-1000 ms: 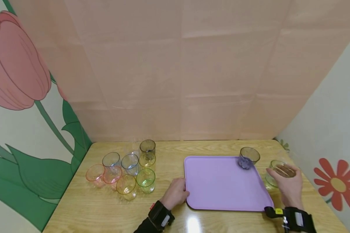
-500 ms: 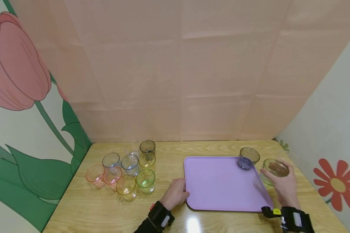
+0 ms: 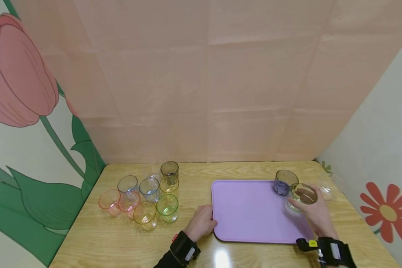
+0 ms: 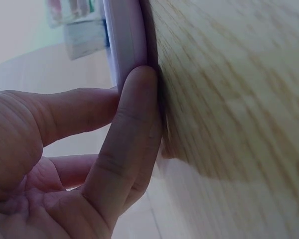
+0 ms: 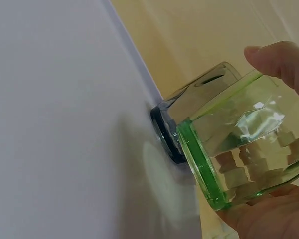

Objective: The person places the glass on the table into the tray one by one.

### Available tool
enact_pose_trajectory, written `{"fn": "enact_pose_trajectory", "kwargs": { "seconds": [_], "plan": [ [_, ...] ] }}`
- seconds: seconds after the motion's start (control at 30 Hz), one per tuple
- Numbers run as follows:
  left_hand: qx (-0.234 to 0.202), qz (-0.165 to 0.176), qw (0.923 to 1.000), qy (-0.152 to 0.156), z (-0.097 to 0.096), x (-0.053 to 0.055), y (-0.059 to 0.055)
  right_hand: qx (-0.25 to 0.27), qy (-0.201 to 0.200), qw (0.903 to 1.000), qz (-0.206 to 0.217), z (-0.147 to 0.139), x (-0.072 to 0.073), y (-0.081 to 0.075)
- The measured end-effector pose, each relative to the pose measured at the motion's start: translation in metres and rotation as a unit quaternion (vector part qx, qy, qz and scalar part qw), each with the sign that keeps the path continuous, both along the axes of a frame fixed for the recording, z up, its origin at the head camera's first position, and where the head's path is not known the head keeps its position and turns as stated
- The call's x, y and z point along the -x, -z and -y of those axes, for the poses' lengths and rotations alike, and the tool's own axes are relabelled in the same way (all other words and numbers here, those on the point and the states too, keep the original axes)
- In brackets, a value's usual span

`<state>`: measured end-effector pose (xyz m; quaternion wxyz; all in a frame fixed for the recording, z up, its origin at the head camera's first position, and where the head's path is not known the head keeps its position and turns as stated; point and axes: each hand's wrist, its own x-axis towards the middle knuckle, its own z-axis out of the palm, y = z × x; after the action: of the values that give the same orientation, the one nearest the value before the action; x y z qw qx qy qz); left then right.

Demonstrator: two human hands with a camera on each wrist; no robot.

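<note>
In the head view my right hand grips a green-tinted glass over the right side of the purple tray. The right wrist view shows the thumb and fingers round the sides of this green glass, its thick base tilted just off the tray surface. Beside it, a dark grey glass stands upright at the tray's back right corner. My left hand pinches the tray's left edge, thumb against one side and fingers against the other, as the left wrist view shows at the tray rim.
Several tinted glasses stand grouped on the left of the wooden table, among them a green glass, a yellow glass and a pink glass. A clear glass stands near the right table edge, behind my right hand.
My right hand has carried the green glass leftward from the table beside the tray to over the tray, close to the grey glass. The left hand has stayed at the tray edge.
</note>
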<state>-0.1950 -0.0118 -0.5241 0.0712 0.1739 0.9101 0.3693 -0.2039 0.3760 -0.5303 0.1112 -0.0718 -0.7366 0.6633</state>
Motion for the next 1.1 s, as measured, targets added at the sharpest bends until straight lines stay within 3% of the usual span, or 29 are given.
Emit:
{"fn": "enact_pose_trajectory", "kwargs": {
  "seconds": [0.37,0.6,0.73,1.1],
  "plan": [
    [0.003,0.006,1.0,-0.004,-0.0009,-0.0022,-0.0002,-0.085,-0.039,0.9955,0.013,0.0001,-0.0001,0.0019],
    [0.004,0.017,0.9998,-0.007,-0.001,-0.0024,-0.0011,-0.198,-0.069,0.9738,0.087,-0.0031,-0.0047,-0.0026],
    [0.009,0.014,0.9998,-0.006,-0.0015,-0.0015,-0.0012,-0.209,-0.094,0.9669,0.112,-0.0042,-0.0047,-0.002],
    [0.015,-0.005,0.9999,-0.001,-0.0014,-0.0005,-0.0011,-0.201,-0.101,0.9691,0.1,-0.004,-0.003,0.0006]
  ]
}}
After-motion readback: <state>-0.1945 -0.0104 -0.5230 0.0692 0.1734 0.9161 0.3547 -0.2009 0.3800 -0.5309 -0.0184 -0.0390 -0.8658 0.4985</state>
